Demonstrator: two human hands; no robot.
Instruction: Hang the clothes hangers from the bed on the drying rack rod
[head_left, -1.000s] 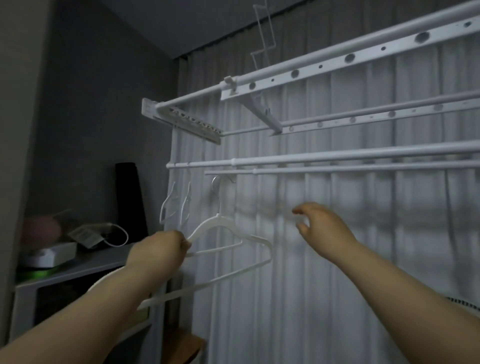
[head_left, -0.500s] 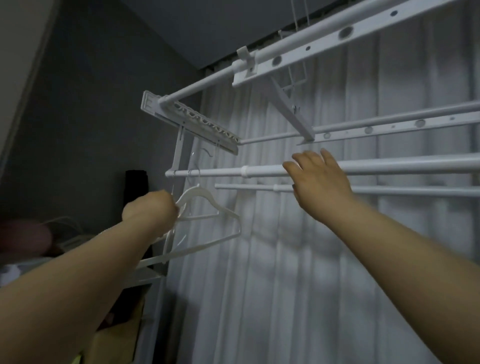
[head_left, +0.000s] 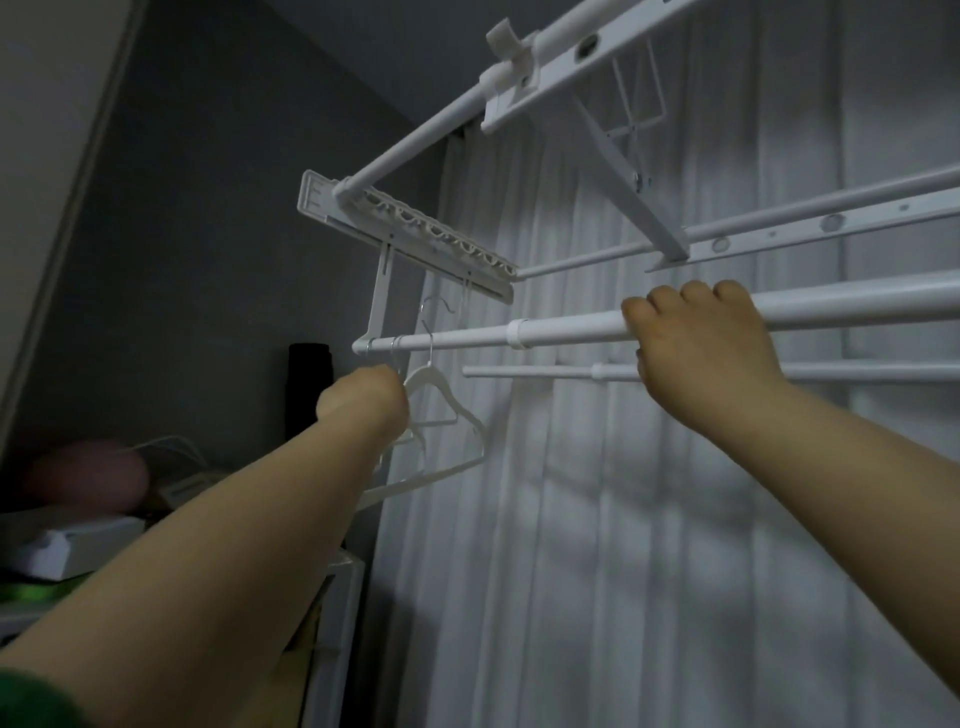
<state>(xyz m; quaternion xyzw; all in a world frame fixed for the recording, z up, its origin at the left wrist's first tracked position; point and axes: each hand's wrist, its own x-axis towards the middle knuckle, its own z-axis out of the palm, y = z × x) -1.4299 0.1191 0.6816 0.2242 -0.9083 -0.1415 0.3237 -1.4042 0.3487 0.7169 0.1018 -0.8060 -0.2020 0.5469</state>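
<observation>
Left-hand (head_left: 363, 402) grip on slim white hanger (head_left: 441, 400)

My right hand (head_left: 701, 353) wraps over the thick rod (head_left: 561, 330), so that part is taken. Between it and my left hand (head_left: 366, 397) the rod is bare, with only a white ring (head_left: 518, 333) on it. At the rod's left end, white hangers (head_left: 441, 410) crowd close together, right by my left hand. A thin rod (head_left: 524, 371) runs just below, leaving a narrow gap. Above, a flat bar (head_left: 415, 234) and slanted strut (head_left: 631, 187) block the way up. The curtain (head_left: 649, 519) hangs behind.
</observation>
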